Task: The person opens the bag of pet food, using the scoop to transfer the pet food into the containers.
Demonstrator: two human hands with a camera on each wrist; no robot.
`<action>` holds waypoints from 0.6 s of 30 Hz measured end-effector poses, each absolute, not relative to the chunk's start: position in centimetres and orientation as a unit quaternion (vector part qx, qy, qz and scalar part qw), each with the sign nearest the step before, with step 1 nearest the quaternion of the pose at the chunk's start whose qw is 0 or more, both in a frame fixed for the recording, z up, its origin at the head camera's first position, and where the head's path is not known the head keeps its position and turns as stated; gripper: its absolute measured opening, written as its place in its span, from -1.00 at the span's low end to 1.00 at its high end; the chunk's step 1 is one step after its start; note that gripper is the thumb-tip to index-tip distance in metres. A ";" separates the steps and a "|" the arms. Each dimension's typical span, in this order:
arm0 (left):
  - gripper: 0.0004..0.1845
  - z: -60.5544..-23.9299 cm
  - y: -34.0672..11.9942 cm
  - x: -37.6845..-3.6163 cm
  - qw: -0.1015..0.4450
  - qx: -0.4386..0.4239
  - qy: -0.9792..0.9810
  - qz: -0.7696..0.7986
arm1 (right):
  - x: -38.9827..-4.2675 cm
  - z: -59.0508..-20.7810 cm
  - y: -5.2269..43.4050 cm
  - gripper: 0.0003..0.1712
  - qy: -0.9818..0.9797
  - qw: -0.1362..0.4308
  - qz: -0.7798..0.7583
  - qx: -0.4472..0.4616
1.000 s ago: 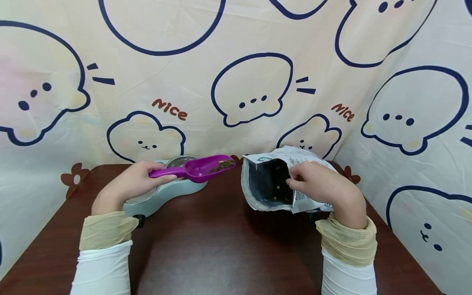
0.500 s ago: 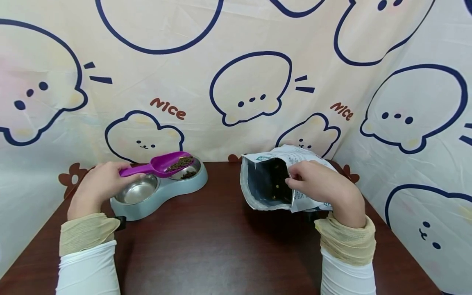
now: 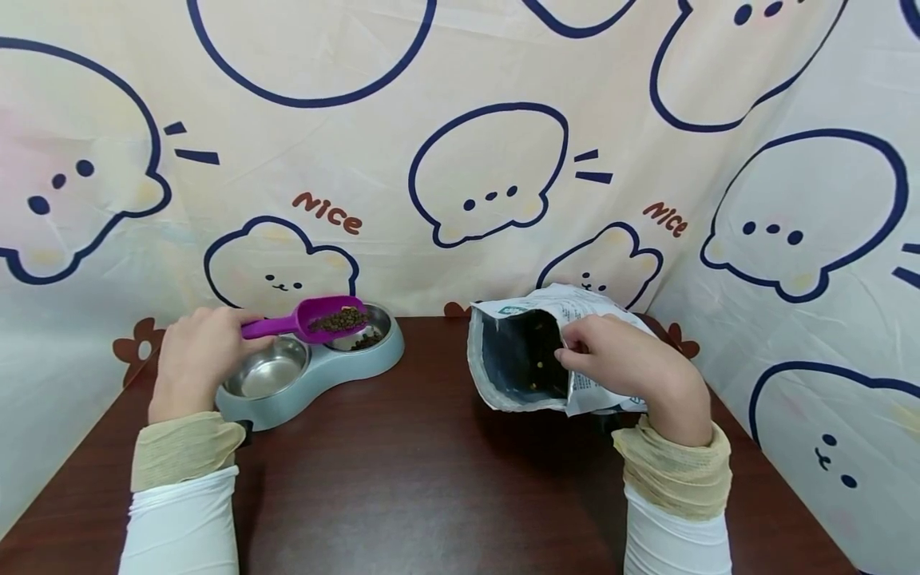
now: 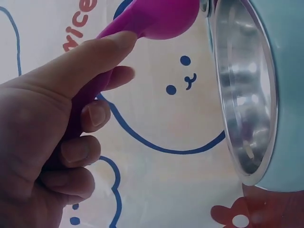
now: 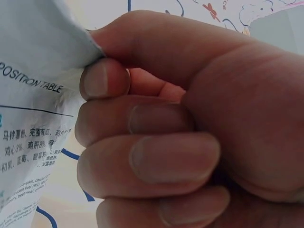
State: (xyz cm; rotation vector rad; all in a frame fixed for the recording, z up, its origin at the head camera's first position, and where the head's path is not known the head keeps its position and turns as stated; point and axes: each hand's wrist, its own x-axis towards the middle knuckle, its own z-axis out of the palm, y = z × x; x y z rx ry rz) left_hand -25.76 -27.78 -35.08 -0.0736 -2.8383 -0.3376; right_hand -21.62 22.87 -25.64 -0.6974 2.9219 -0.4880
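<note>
My left hand (image 3: 201, 355) grips the handle of a purple scoop (image 3: 305, 317), fingers curled round it in the left wrist view. Brown kibble (image 3: 339, 320) lies in the scoop, which is held over a pale blue double pet bowl (image 3: 345, 363). The far steel dish (image 3: 381, 319) has some kibble in it; the near steel dish (image 3: 266, 371) shows bare metal. My right hand (image 3: 632, 367) pinches the edge of a white pet food bag (image 3: 496, 399) between thumb and curled index finger. The bag's mouth gapes toward the left, with dark contents and a few yellowish bits inside.
A dark brown wooden table (image 3: 431, 487) carries the bowl at the back left and the bag at the back right. Behind and beside it hangs a pale curtain (image 3: 388, 176) with cartoon bear outlines.
My left hand has carried the loaded scoop leftward from between bag and bowl to above the bowl, then shifted slightly right while the scoop drew back a little. The right hand and bag stay put.
</note>
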 end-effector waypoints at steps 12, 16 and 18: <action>-0.66 -35.5 -25.6 -26.3 0.211 -0.047 -0.974 -0.062 | -21.6 -25.7 22.8 -0.77 0.960 0.051 -0.157 -0.227; -0.64 -35.6 -25.5 -26.4 0.228 -0.046 -0.971 -0.051 | -21.6 -25.7 22.8 -0.77 0.960 0.048 -0.154 -0.228; -0.64 -35.6 -25.3 -26.4 0.236 -0.045 -0.970 -0.047 | -21.6 -25.7 22.8 -0.77 0.960 0.049 -0.153 -0.228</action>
